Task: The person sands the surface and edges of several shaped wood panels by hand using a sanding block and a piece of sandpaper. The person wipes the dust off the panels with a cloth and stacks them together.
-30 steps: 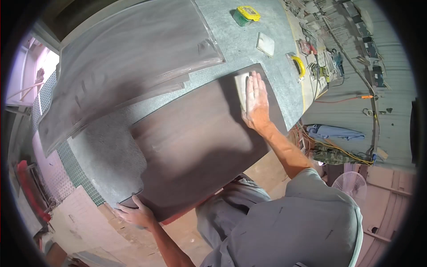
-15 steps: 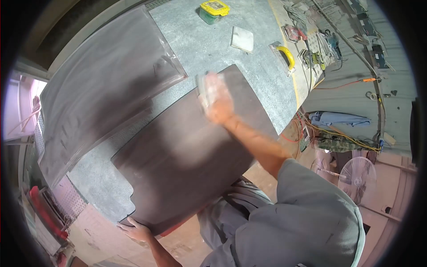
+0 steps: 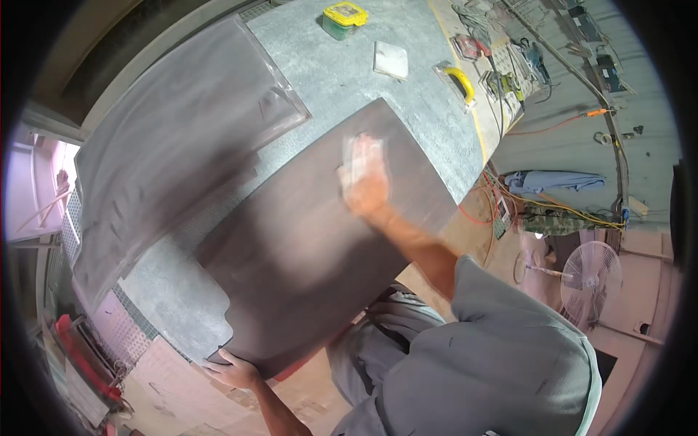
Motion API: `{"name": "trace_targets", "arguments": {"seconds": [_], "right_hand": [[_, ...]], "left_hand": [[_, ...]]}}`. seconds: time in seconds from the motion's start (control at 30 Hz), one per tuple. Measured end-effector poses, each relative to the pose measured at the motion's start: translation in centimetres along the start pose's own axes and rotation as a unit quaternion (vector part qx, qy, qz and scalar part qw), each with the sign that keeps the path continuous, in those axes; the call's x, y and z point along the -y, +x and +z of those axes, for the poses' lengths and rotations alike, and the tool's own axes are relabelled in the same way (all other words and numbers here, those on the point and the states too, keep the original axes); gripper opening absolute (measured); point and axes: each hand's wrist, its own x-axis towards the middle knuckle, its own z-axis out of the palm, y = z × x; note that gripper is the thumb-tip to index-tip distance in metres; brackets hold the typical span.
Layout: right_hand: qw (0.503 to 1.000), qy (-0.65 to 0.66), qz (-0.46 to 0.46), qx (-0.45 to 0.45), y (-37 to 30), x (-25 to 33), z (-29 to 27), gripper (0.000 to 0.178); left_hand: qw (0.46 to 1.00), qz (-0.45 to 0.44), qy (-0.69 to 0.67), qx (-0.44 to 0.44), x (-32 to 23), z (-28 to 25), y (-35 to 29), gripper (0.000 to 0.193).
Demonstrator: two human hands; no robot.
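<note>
A dark brown-grey panel (image 3: 305, 240) with a notched left edge lies in front of me on the speckled blue-grey table top. Over its far right part, my right hand (image 3: 369, 192) presses a pale flat pad (image 3: 363, 154) against the surface; both are blurred by motion, so the pad's exact kind cannot be made out. At the panel's near left corner, my left hand (image 3: 238, 372) holds the edge, thumb on top and the other fingers partly hidden by the rim.
A second dark curved panel (image 3: 174, 131) lies at the far left. Farther back are a yellow-lidded green tub (image 3: 345, 20), a white square block (image 3: 390, 60) and a yellow-handled tool (image 3: 459, 85). Cables and power tools line the right edge; a fan (image 3: 590, 282) stands beyond.
My right hand has swept the pad right and a little nearer across the panel. My left hand keeps its hold on the corner. The whole view has shifted slightly.
</note>
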Motion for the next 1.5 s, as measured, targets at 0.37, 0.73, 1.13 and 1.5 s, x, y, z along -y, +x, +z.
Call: {"name": "trace_targets", "arguments": {"seconds": [0.37,0.73,1.13,1.5], "right_hand": [[0.989,0.065,-0.133,0.033,-6.3,0.8,-8.6,0.074],[0.907,0.139,-0.186,0.35,-22.0,25.0,-11.6,0.081],[0.988,-0.089,-0.038,0.118,-18.3,4.8,-12.9,0.062],[0.989,0.074,-0.003,0.131,-23.0,13.5,-11.7,0.058]], "left_hand": [[0.991,0.034,-0.075,0.109,3.6,-2.6,0.9,0.074],[0.989,0.058,-0.085,0.102,2.6,-2.5,1.4,0.08],[0.983,0.088,-0.123,0.099,3.9,-2.3,1.5,0.082],[0.975,0.124,-0.174,0.056,5.0,-1.3,1.2,0.08]]}}
